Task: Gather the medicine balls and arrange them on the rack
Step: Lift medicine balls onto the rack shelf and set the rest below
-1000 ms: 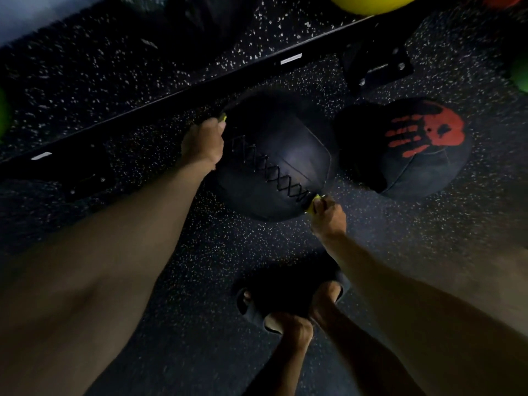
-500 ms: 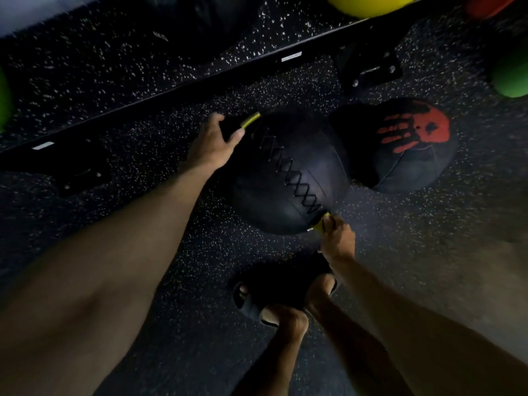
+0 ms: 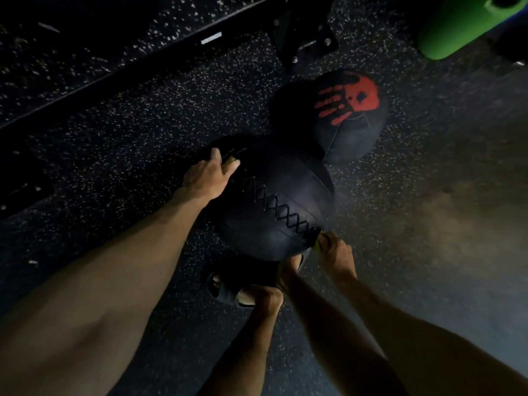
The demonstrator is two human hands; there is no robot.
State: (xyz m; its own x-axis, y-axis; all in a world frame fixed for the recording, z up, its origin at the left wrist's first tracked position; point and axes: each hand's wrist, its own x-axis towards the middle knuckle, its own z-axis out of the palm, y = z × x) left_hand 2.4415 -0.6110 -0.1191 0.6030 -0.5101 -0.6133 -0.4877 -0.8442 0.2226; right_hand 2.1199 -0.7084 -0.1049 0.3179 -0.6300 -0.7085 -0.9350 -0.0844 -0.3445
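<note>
Two balls: laced ball (image 3: 274, 207) at mid-frame; print ball (image 3: 351, 130) beyond it to the right, resting on the floor (image 3: 128, 167).
Laced ball: black, with a cross-stitched seam running diagonally over its top. It is held between both hands, above the person's sandal (image 3: 225, 292), and hides the sandal's toe.
Left hand (image 3: 207, 175): at the ball's far-left edge, fingers curled over a yellow-green tab (image 3: 232, 160).
Right hand (image 3: 337, 254): at the near-right edge, where the seam ends, pinching a second yellow-green tab that is mostly hidden.
Print ball: black, red handprint facing up. The laced ball overlaps its near-left edge in view; contact cannot be told.
Rail (image 3: 137, 72): dark bar crossing the floor diagonally, on the far side of both balls, apart from the left hand.
Foot plate (image 3: 305, 38): bolted, at the rail's right end, just beyond the print ball.
Green object (image 3: 457, 27): top-right corner, cut by the frame edge, well apart from both balls.
Open room: a wide stretch of speckled floor lies right of both balls; a narrower strip lies between rail and left hand. The near side is taken up by legs and sandal.
</note>
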